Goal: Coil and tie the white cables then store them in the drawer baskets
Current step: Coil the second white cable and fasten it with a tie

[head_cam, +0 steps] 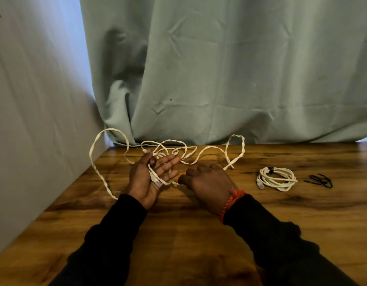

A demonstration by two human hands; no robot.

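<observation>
Curtain (240,69) of pale grey-green cloth is filling the upper centre and upper right of the frame, hanging in creased folds down to the back edge of a wooden table (178,234). A plain pale wall (34,89) is taking up the left side, meeting the table's left edge. The table, with its dark-streaked brown grain, is spreading across the whole lower half.

Two arms in black sleeves (281,244) are reaching in from the bottom of the frame. The left hand (151,176), at centre left, is lying palm up with fingers stretched out, and turns of the loose white cable (236,153) are running across its palm, with one plug end near the heel of the hand. The right hand (207,182), at centre, is turned back up and wearing a red thread band (232,201) at the wrist, its thumb and curled fingers pinching that cable just beside the left palm. The rest of the cable is sprawling in open loops behind both hands, rising against the curtain and wall.

At centre right, a coiled white cable (275,178) bound with a dark tie is lying flat on the table. Just right of it, a small heap of black ties (321,179) is resting on the wood.
</observation>
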